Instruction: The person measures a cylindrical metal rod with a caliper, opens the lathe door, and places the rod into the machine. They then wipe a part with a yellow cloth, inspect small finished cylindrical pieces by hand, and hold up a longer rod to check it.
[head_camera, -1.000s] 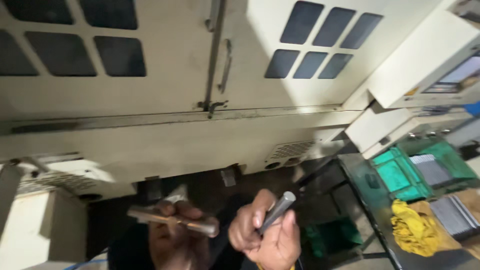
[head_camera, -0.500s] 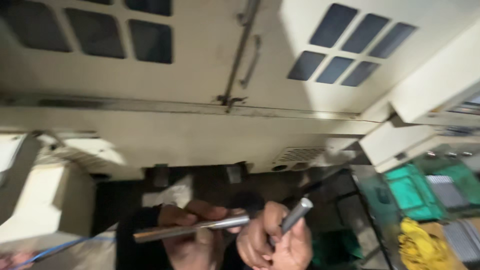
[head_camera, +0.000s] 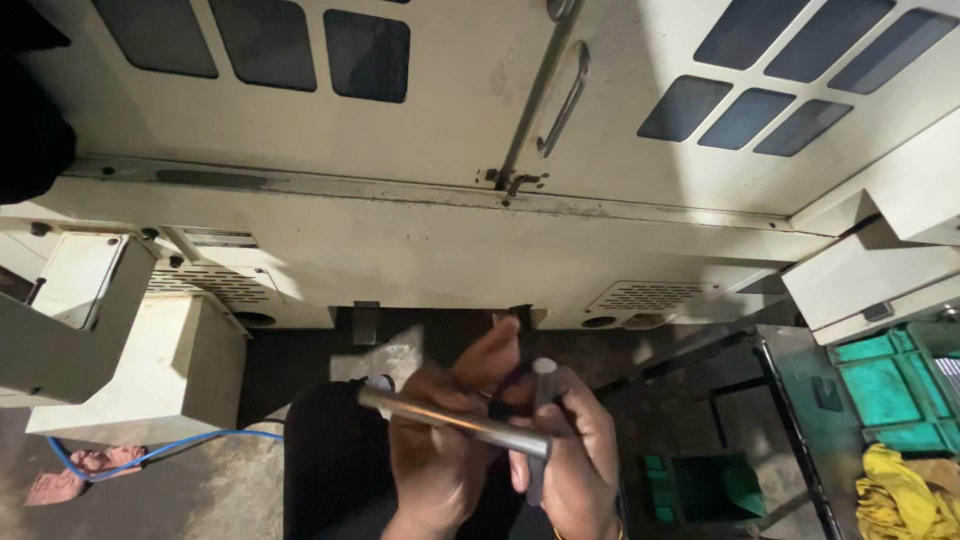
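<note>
A: What fills most of the view?

B: A big cream-coloured machine (head_camera: 420, 230) with two doors. Dark window panes (head_camera: 265, 40) sit in the left door, more slanted ones in the right, and a long metal handle (head_camera: 565, 100) runs beside the seam where the doors meet. Vent grilles show low on the body.

A: And around it?

B: A pale box-shaped housing (head_camera: 130, 370) stands at the lower left. On the gritty floor beneath it a blue hose (head_camera: 160, 445) curls near a pinkish rag (head_camera: 75, 475). At the right edge there are green crates (head_camera: 890, 385) and a yellow cloth (head_camera: 900, 495).

A: Now the hands.

B: Both are low in the middle, close together and touching. The left hand (head_camera: 440, 450) is closed around a long rod (head_camera: 450, 420). The right hand (head_camera: 570, 455) is closed around a second rod (head_camera: 541, 400).

A: How do the rods look?

B: The long rod is smooth, round bare steel, shiny with a bright streak along it. It lies nearly level, sloping slightly down to the right, from the dark sleeve across both hands. The second rod is darker grey and stands almost upright, its flat round end pointing up just above the right fingers. It crosses the long rod; I cannot tell whether they touch.
</note>
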